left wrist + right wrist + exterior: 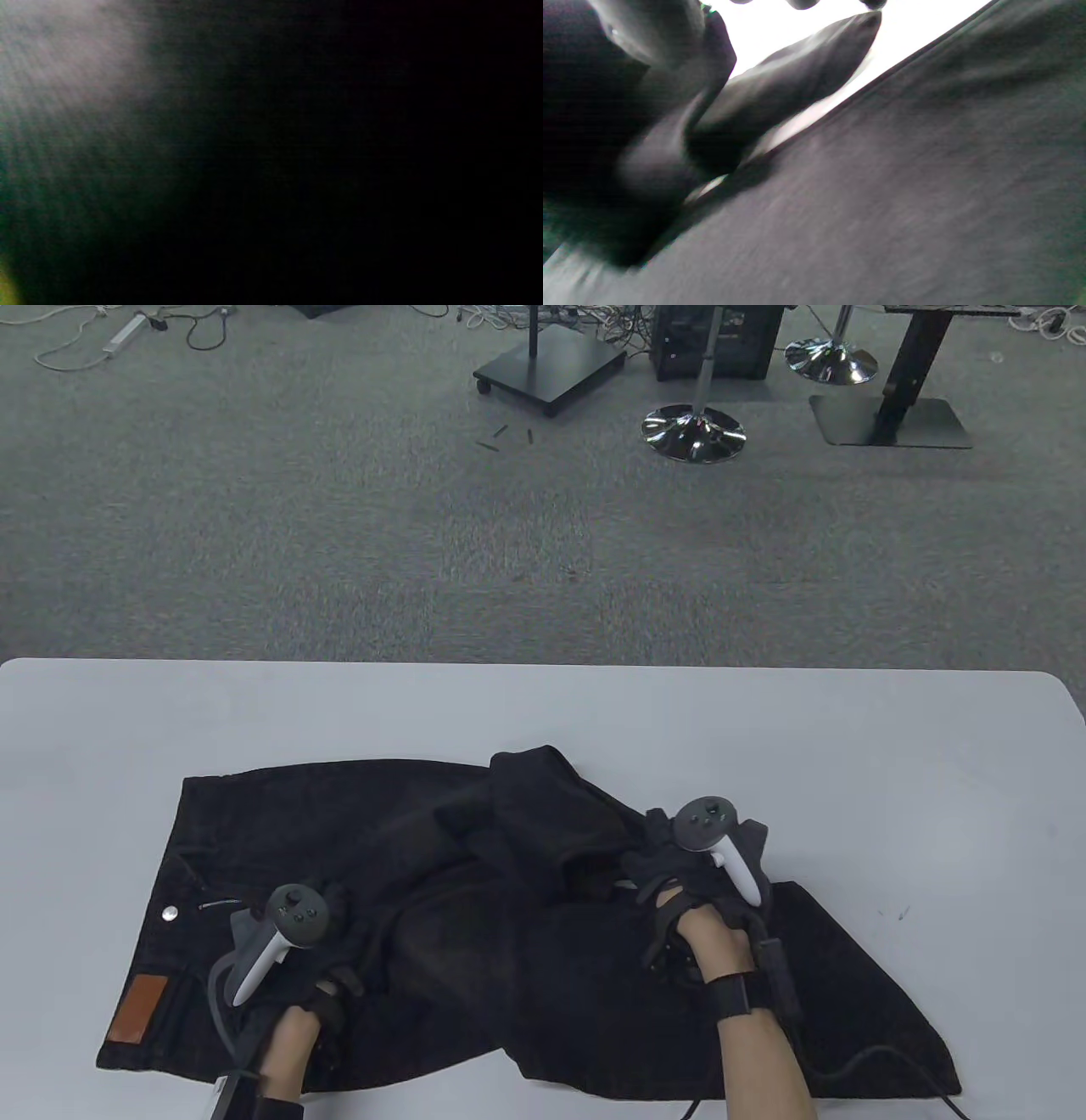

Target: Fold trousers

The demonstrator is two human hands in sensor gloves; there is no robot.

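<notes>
Left hand (293,959): lies on black denim trousers (475,916) near waistband, 9 o'clock end; grip unclear.
Right hand (704,869): nearer bunched legs, 3 o'clock; grip unclear.
Axis: 9-to-3.

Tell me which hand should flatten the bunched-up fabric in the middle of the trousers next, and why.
Right. The right hand rests on the trousers directly beside the bunched fold. The left hand lies farther off, near the waistband with the leather patch, better placed to hold that end down.

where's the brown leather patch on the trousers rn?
Table view, far left: the brown leather patch sits on the black denim trousers, left of the left hand.
</notes>
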